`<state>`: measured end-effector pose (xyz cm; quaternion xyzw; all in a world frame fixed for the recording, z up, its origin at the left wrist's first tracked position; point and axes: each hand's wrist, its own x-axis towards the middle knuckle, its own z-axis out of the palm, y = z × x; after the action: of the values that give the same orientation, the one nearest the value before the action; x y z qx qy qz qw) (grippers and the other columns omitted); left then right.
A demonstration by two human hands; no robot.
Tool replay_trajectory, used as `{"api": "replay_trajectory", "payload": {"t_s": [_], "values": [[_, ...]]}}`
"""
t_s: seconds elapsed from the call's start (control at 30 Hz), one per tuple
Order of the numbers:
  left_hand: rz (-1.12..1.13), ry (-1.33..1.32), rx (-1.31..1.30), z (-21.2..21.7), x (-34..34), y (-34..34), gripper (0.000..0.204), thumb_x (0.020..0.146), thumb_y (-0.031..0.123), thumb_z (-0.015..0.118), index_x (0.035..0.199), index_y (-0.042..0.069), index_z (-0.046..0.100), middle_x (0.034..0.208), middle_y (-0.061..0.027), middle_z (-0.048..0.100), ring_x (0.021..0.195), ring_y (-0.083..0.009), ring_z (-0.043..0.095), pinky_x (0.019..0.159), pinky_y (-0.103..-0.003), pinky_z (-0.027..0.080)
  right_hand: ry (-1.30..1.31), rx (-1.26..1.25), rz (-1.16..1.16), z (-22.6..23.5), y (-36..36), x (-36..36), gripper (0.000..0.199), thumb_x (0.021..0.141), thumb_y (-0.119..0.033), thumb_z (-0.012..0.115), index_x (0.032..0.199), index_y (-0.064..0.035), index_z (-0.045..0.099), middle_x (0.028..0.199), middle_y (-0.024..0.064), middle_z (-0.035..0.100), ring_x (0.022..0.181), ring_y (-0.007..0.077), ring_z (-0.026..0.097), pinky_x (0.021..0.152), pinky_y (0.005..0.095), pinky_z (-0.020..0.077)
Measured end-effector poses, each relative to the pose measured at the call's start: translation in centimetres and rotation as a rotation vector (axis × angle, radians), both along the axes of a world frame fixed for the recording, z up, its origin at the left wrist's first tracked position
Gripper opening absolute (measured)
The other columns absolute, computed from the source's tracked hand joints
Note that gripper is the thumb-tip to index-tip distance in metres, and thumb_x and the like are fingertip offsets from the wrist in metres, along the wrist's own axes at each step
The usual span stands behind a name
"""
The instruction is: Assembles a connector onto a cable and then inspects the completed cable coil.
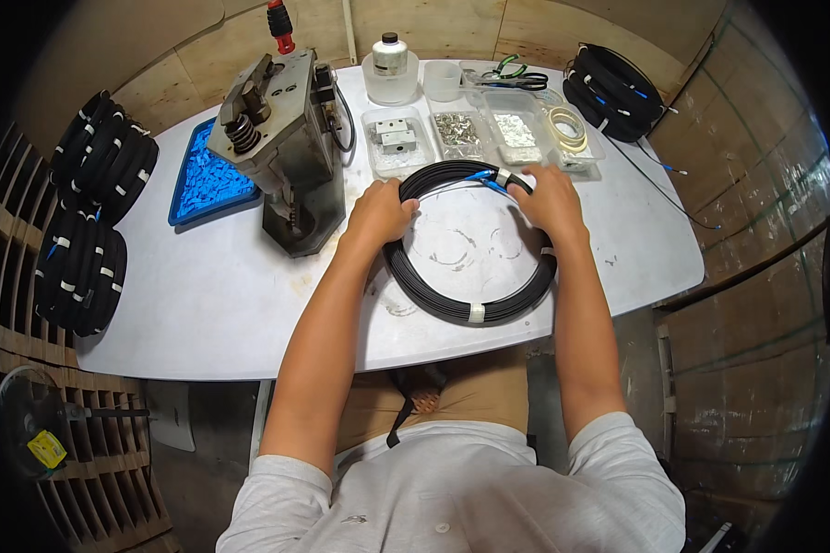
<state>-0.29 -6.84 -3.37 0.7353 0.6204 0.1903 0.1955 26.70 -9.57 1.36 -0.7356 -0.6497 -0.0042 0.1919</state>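
A coil of black cable (433,300) lies on the white table in front of me, bound with short white tape bands (477,312). My left hand (381,217) is closed around the coil's upper left side, thumb on the inner edge. On the upper right side, my right hand (553,201) grips the coil, its fingers partly hidden by the hand itself. Between the two hands, blue cable-end connectors (478,175) rest along the far part of the ring. The table surface shows through the middle of the coil.
Left of the coil stands a heavy metal press (290,138), beside a blue tray (214,214) of small blue parts. Plastic boxes (456,129) of small parts, a bottle (390,55) and pliers (507,74) line the back. More coils sit at the far right (615,92) and left (83,267).
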Motion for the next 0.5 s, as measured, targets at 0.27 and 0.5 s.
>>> {"api": "replay_trajectory", "payload": {"t_s": [0.27,0.5], "values": [[-0.073,0.069,-0.204,2.0,0.0,2.4,0.043,0.083,0.03,0.066,0.111,-0.003,0.064,0.114,-0.0255,0.065,0.109,-0.0396,0.062,0.094,-0.044,0.049,0.161,-0.33,-0.022,-1.6,0.5,3.1,0.037,0.078,-0.028,0.075,0.103,-0.0009,0.069,0.104,0.0216,0.07,0.1,0.0374,0.066,0.09,0.0429,0.0517],[-0.038,-0.04,0.033,2.6,-1.1,0.5,0.04,0.08,0.02,0.062,0.11,-0.005,0.057,0.098,-0.0295,0.066,0.097,-0.0436,0.064,0.088,-0.046,0.05,0.361,-0.165,0.058,0.5,-0.1,2.7,0.038,0.082,-0.016,0.07,0.111,0.0025,0.055,0.096,0.0214,0.069,0.09,0.0338,0.068,0.08,0.0408,0.0534]]}}
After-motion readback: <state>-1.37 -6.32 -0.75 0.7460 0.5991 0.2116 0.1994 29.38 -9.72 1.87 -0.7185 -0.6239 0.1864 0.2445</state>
